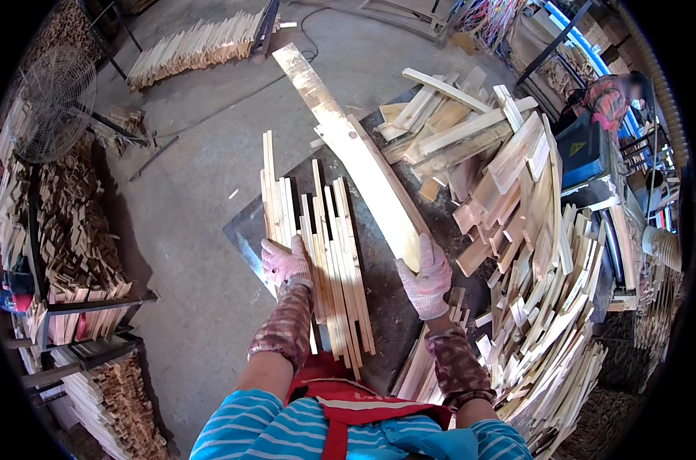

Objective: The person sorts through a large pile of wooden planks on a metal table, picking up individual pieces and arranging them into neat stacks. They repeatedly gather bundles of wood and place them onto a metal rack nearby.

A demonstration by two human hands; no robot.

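1. Location: I see the long pale board ahead of the torso, slanting from the right hand up and leftward over the dark work surface. A rougher length shows beyond it; I cannot tell whether the two are separate.
2. Right fingers: the gloved hand holds the board's near end, thumb toward its left side, fingers about the right edge.
3. Left fingers: the gloved left hand touches the narrow wood strips. I cannot tell whether its fingers close around any.
4. Handling: I judge the board stiff, fairly light and not fragile, but front-heavy when held at one end. Its dry wood should slip little against the gloves; edges may splinter.
5. Hold points: I rate the near end suitable for steering, and mid-length on both edges better for balance.
6. Pose: both forearms enter from below; the left leans slightly rightward going up, the right slightly leftward.
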